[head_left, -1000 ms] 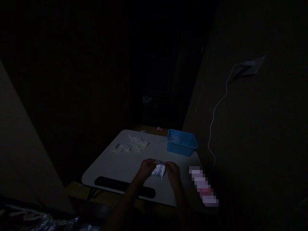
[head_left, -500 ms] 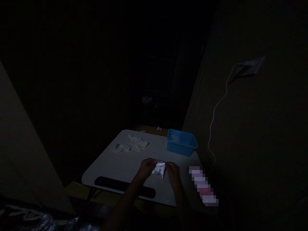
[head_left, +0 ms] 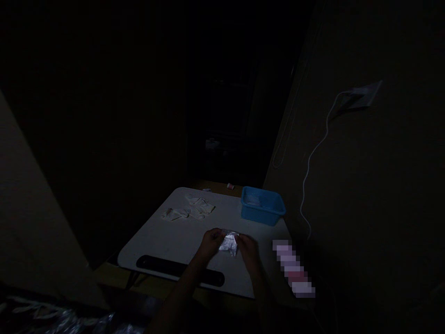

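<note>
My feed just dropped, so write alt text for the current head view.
The left hand and right hand hold a crinkled silver packet between them over a white table in dim light. A blue basin stands at the table's far right; pale, glove-like items lie towards its far left.

Counting two hands (head_left: 211, 242), one silver packet (head_left: 228, 244), one counter (head_left: 156, 239), plus one blue basket (head_left: 260, 214) and one white cable (head_left: 309, 161), around 1:30 from the packet. Can't tally the white fabric (head_left: 202, 205), tbh.
</note>
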Demonstrator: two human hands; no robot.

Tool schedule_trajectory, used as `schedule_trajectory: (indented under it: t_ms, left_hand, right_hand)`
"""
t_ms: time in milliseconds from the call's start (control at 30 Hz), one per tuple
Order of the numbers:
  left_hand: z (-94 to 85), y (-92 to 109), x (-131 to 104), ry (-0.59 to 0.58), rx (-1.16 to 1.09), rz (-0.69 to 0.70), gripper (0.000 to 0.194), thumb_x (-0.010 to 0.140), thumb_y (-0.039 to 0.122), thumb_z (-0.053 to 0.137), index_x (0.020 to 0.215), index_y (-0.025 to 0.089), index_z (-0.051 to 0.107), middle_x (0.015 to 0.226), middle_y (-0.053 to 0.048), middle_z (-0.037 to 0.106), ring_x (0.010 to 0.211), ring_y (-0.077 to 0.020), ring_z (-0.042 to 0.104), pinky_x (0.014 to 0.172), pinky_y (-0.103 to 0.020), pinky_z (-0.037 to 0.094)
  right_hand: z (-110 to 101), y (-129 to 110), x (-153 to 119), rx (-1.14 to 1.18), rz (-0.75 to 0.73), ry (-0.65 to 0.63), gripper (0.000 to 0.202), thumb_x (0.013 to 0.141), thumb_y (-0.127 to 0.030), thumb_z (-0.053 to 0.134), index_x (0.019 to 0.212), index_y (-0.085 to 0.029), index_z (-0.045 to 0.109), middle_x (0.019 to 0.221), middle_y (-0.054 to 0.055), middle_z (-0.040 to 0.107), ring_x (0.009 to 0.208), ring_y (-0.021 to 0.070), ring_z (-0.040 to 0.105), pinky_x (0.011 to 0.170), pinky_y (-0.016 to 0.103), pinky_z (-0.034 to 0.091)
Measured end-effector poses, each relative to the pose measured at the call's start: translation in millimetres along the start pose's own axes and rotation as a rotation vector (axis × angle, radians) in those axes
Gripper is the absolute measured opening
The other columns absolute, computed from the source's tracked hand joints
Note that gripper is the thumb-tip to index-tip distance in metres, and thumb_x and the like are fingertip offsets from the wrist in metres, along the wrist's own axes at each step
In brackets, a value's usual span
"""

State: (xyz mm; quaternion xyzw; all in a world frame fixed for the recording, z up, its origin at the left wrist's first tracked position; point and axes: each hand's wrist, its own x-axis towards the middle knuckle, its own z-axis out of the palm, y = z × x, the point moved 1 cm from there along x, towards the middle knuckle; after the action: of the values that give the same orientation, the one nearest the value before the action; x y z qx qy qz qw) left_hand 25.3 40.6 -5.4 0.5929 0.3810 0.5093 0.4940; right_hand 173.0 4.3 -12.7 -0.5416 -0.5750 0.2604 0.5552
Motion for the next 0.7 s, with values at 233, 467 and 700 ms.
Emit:
schedule_trajectory:
  t_ms: [233,467,700]
  left_hand:
    - [0.1,7.4,-1.4,0.016,0.029,-0.001,0.036,0.057,0.048,0.060,0.052,0.013,0.051,0.046,0.005,0.042,0.045,-0.0076,0.037,0.044,-0.020,0.030]
    - [-0.2,8.8,-0.8,0.038,-0.012,0.004,0.034,0.057,0.047,0.060,0.053,0.013,0.053,0.047,0.004,0.046,0.046,-0.0084,0.040,0.045,-0.020,0.032]
    - [0.3,3.9,0.1,0.009,-0.042,-0.007,0.030,0.058,0.040,0.062,0.065,0.011,0.062,0.057,-0.001,0.056,0.053,-0.0112,0.047,0.049,-0.021,0.036]
  right_hand:
    - [-2.8,2.4,0.2,-0.077,-0.049,0.074,0.033,0.070,-0.047,0.049,0.066,-0.018,0.065,0.065,0.004,0.064,0.062,0.0170,0.056,0.055,0.024,0.044]
    - [0.5,4.1,0.7,-0.135,-0.026,0.014,0.033,0.069,-0.047,0.051,0.060,-0.018,0.062,0.055,0.001,0.059,0.054,0.0136,0.052,0.050,0.021,0.039]
    - [-3.4,7.1,2.4,-0.141,-0.051,0.063,0.034,0.072,-0.046,0.047,0.064,-0.017,0.062,0.061,0.002,0.061,0.059,0.0153,0.054,0.054,0.023,0.041]
